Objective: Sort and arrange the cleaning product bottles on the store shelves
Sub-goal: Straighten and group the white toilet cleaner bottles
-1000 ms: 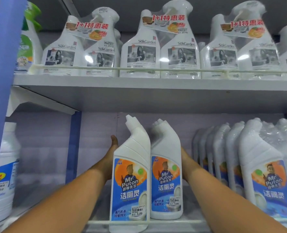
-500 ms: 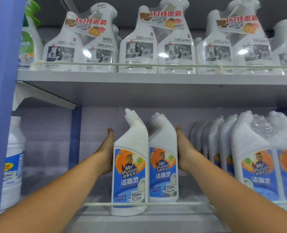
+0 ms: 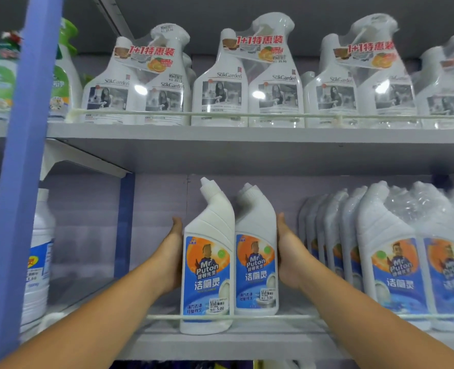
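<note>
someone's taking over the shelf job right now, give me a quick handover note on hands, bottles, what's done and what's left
Left hand: flat against the outer side of the left toilet cleaner bottle, fingers straight.
Right hand: flat against the outer side of the right toilet cleaner bottle.
Both bottles stand upright and touching on the lower shelf, behind the front rail, labels facing out.
Done: the pair is squeezed together and standing.
Left: a gap separates them from the row of wrapped bottles to the right; probably slide the pair over to close it. The spray bottle packs above look lined up.
</note>
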`<state>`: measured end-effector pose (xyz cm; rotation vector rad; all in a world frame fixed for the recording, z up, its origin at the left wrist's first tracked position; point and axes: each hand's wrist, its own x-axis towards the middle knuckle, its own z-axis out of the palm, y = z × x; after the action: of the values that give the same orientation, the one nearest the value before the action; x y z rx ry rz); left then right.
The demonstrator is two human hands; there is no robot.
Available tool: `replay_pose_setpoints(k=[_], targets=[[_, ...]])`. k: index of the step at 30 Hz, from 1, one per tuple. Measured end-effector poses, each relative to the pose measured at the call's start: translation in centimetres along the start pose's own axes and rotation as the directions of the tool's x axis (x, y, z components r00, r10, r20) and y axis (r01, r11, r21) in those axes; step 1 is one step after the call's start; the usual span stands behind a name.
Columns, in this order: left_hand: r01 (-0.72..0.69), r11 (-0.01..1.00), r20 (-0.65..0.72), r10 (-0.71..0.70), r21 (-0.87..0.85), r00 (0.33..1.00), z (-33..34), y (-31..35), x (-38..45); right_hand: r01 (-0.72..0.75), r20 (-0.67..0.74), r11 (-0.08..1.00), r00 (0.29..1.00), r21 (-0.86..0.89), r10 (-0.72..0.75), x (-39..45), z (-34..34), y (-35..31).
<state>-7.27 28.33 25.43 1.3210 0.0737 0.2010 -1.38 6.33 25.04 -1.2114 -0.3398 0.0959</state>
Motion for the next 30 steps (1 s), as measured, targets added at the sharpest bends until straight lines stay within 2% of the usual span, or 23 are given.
replay_pose_setpoints(k=[13, 17, 19, 21, 23, 24, 27, 30], targets=[[-0.071, 0.997, 0.007, 0.070, 0.028, 0.997, 0.8, -0.4, -1.4, -0.030, -0.038, 0.999, 0.999, 0.011, 0.030, -1.6, 0.8, -0.4], [-0.086, 0.993, 0.030, 0.084, 0.082, 0.996, 0.8, -0.3, -2.5, -0.032, -0.043, 0.999, 0.999, -0.018, 0.031, -2.0, 1.0, -0.6], [-0.119, 0.984, 0.031, 0.116, 0.130, 0.993, 0.4, -0.3, -2.8, -0.012, -0.062, 0.995, 0.998, -0.098, 0.006, -2.5, 1.0, -0.6], [-0.228, 0.928, -0.075, 0.260, 0.293, 0.963, -0.4, -0.2, -3.3, 0.090, -0.100, 0.945, 0.987, -0.316, -0.127, -3.2, 0.5, -0.5], [-0.404, 0.791, -0.113, 0.503, 0.459, 0.857, -1.8, -0.7, -4.7, 0.238, -0.074, 0.843, 0.948, -0.482, -0.310, -3.7, -0.7, -0.5], [-0.473, 0.730, -0.076, 0.578, 0.494, 0.812, -2.2, -1.0, -5.9, 0.280, -0.015, 0.810, 0.942, -0.515, -0.335, -3.9, -1.3, -0.4], [-0.513, 0.646, 0.023, 0.610, 0.565, 0.792, -2.4, -2.3, -8.2, 0.250, 0.125, 0.816, 0.968, -0.522, -0.216, -4.2, -2.2, -0.1], [-0.491, 0.651, -0.018, 0.612, 0.579, 0.791, -1.7, -2.8, -8.5, 0.238, 0.135, 0.829, 0.971, -0.506, -0.197, -4.4, -2.0, 0.2]])
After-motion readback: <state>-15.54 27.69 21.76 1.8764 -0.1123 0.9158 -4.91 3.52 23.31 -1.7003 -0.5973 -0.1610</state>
